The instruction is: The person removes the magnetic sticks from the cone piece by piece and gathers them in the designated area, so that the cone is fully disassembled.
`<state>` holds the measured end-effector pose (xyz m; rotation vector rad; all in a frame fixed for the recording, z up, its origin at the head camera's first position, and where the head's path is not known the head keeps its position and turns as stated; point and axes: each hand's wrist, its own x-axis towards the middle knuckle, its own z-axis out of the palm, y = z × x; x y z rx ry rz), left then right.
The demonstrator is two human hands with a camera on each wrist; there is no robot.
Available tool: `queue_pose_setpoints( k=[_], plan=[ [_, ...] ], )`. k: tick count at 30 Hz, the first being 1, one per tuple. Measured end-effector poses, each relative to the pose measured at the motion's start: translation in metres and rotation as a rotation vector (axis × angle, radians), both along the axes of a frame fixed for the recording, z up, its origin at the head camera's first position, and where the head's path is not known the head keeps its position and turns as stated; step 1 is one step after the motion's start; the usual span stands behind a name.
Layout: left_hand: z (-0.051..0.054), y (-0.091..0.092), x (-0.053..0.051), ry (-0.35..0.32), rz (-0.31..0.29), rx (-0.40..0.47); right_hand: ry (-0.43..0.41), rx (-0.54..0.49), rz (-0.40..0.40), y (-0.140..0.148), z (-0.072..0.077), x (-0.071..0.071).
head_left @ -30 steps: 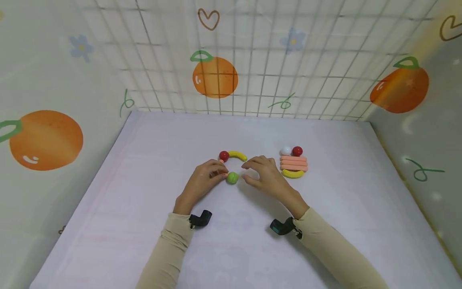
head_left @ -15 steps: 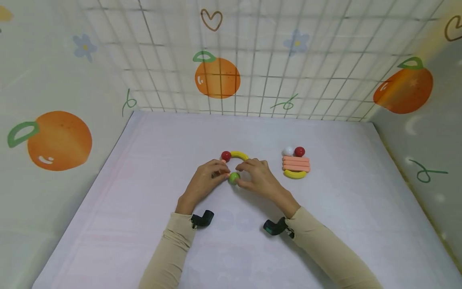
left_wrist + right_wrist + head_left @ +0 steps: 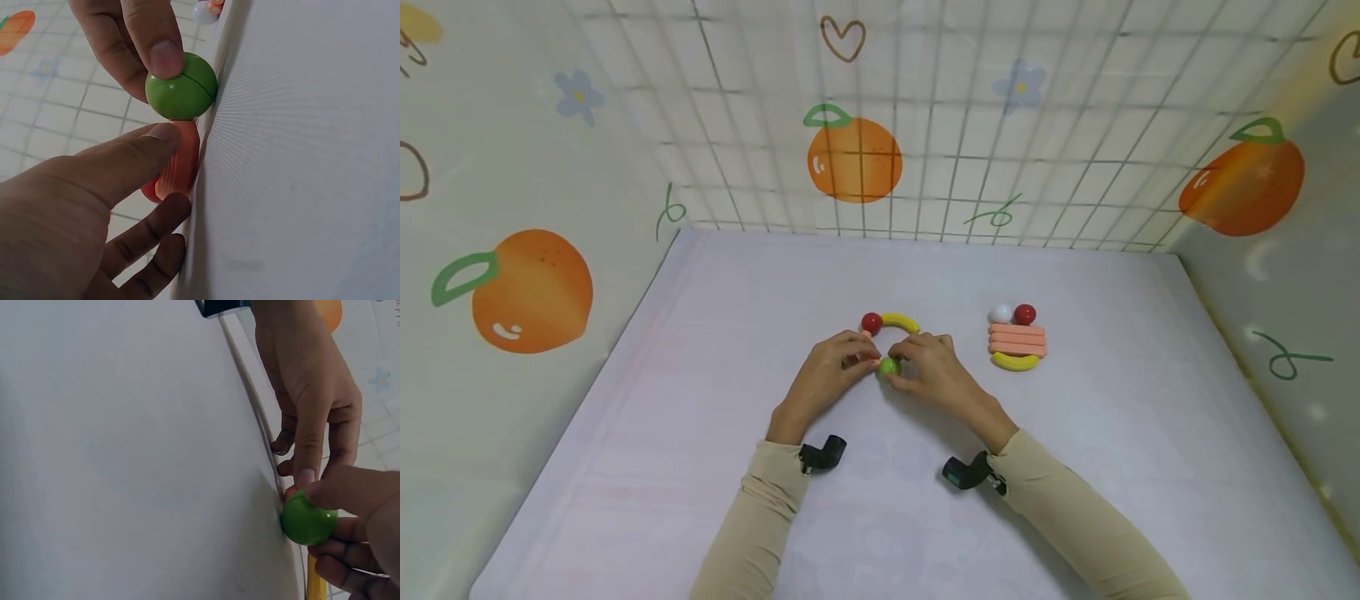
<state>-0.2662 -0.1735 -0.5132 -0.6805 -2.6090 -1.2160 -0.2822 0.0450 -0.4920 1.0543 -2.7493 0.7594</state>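
My left hand (image 3: 826,375) pinches a short pink stick (image 3: 181,153) between thumb and fingers, low over the white table. A green ball (image 3: 889,367) touches the stick's end; my right hand (image 3: 936,375) pinches this ball, thumb on its near side. Behind the hands, a red ball (image 3: 872,323) joins a curved yellow stick (image 3: 900,322), whose right end reaches my right fingers. Below the red ball a pink piece shows, largely covered by my left hand. In the left wrist view the ball and stick meet end-on.
To the right lie a white ball (image 3: 1000,313), another red ball (image 3: 1025,314), several pink sticks (image 3: 1017,340) side by side and a second curved yellow stick (image 3: 1015,362). A printed curtain over a wire grid (image 3: 917,167) stands behind the table (image 3: 760,283).
My right hand has moved left and its thumb and fingers have closed on the green ball. The left hand keeps its hold on the pink stick. The head view has shifted slightly.
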Motion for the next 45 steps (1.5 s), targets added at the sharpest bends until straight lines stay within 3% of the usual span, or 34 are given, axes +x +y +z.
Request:
queue_pose_setpoints(
  k=[6,15,24,30,45],
  plan=[
    [0.001,0.005,-0.003,0.031,-0.007,-0.051,0.001,-0.015,0.010,0.004,0.002,0.002],
    [0.001,0.002,-0.004,0.006,0.012,-0.045,-0.005,-0.076,-0.023,0.027,0.026,0.005],
    [0.000,-0.001,-0.001,-0.037,0.024,-0.032,0.049,-0.164,-0.069,0.071,0.033,-0.008],
    [-0.001,-0.001,0.000,-0.038,0.034,-0.043,0.098,-0.150,-0.119,0.095,0.034,-0.016],
    [-0.003,0.003,-0.001,-0.034,0.030,-0.030,0.055,-0.153,-0.244,0.146,0.037,-0.032]
  ],
)
